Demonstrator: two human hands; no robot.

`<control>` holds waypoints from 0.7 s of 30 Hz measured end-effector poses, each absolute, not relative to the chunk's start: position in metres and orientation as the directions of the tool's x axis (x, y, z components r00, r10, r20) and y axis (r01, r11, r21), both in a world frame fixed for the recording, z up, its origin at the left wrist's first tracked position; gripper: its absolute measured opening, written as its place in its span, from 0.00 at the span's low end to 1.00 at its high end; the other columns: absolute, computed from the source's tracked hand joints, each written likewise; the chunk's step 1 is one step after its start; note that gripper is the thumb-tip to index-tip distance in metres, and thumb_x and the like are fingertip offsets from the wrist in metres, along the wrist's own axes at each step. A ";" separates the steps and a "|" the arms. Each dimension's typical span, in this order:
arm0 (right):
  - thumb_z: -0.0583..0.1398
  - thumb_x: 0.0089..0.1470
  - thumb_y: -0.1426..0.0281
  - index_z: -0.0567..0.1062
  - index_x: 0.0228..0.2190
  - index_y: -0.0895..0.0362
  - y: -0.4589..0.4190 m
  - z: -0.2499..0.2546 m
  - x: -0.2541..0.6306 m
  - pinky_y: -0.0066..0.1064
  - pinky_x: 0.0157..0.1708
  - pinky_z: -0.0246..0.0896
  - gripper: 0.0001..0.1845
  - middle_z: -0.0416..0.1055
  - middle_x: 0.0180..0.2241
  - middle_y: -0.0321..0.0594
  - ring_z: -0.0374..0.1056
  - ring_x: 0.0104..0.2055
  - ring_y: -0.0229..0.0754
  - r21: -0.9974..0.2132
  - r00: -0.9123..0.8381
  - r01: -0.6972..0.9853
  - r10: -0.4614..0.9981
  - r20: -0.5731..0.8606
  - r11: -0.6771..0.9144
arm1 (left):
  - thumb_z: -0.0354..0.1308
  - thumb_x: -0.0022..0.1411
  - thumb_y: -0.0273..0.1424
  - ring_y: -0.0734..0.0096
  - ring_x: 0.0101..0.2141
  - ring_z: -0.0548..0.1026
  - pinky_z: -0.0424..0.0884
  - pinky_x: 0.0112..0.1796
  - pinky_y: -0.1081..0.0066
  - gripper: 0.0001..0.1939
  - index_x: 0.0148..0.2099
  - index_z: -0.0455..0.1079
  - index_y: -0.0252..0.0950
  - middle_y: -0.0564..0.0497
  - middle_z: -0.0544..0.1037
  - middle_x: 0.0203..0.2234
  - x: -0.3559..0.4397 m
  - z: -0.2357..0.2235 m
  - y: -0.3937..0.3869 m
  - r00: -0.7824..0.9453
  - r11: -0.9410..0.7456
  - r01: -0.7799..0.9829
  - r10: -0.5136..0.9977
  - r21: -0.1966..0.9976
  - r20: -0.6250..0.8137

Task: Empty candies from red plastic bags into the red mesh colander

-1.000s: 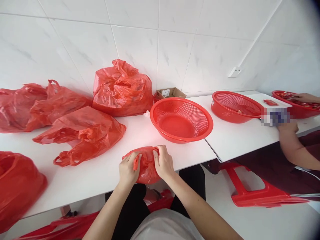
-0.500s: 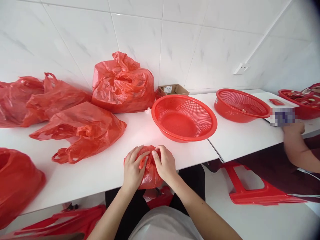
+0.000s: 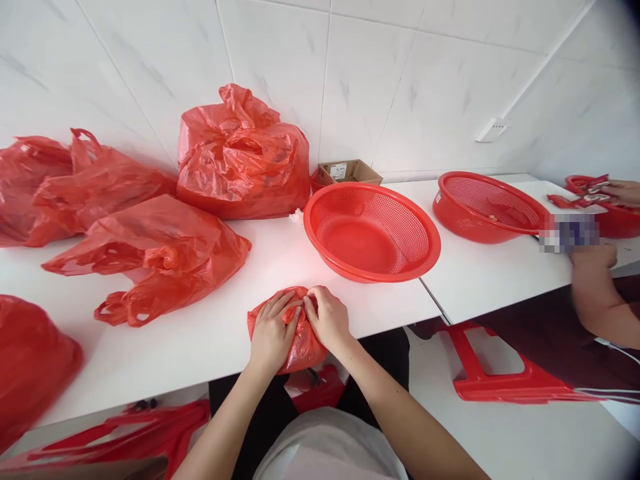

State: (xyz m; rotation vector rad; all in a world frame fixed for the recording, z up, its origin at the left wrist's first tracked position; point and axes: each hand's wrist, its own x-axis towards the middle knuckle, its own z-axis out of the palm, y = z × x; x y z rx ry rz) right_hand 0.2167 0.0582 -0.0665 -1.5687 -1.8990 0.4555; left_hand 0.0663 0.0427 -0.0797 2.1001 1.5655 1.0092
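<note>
A small, full red plastic bag (image 3: 301,351) sits at the table's front edge, straight in front of me. My left hand (image 3: 271,331) lies over its left side, the fingers curled around the bunched plastic near the top. With thumb and fingers pinched together, my right hand (image 3: 327,319) grips the twisted top from the right side. A little knot or twist of plastic (image 3: 290,314) pokes up between the two hands. What the bag contains is hidden. Just behind it stands a red perforated basket (image 3: 373,230) with nothing in it.
Larger red bags (image 3: 245,160) line the wall and the left side of the white table (image 3: 165,353). A small cardboard box (image 3: 350,172) is behind the basket. To the right, a second basket (image 3: 487,203) stands near a co-worker's hand (image 3: 625,192) holding red packets.
My fingers have drawn in closer on the bag's top, and my right hand now pinches it. The co-worker's far hand has lifted red packets over the far-right basket. The view has shifted slightly.
</note>
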 end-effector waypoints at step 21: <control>0.55 0.60 0.65 0.79 0.40 0.56 0.056 -0.064 0.281 0.39 0.47 0.66 0.14 0.79 0.40 0.43 0.73 0.42 0.46 -0.919 0.093 0.378 0.983 0.156 0.110 | 0.52 0.68 0.41 0.64 0.40 0.71 0.67 0.44 0.67 0.13 0.37 0.72 0.40 0.49 0.73 0.36 0.008 -0.034 -0.038 -0.027 -0.069 0.316 0.996 0.946 0.081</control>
